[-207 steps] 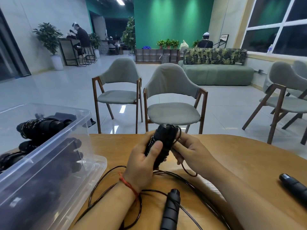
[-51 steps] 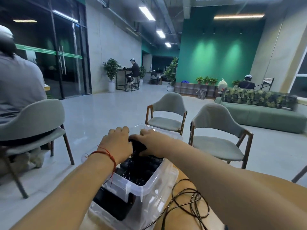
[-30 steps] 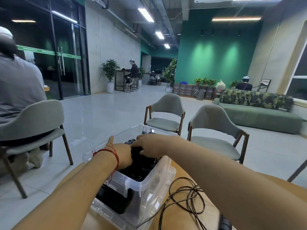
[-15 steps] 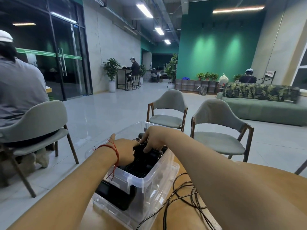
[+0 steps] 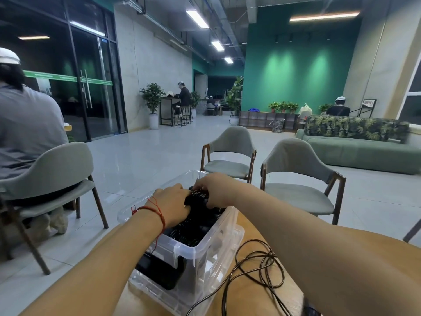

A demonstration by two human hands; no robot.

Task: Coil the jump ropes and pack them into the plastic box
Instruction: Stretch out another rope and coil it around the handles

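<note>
— Where is the coiled jump rope (image 5: 197, 198)?
— At the mouth of the clear plastic box (image 5: 182, 249); my left hand (image 5: 170, 206) and right hand (image 5: 214, 190) both curl round it.
— Anything else?
— A loose jump rope (image 5: 265, 257) lies on the tabletop (image 5: 250, 297), beside the box.

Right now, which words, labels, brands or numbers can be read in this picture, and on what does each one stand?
No text can be read.
Green band on the glass doors: white lettering, too small.
Framed sign behind the sofa: blurred.
Plastic box, jump ropes: no label shows.
</note>
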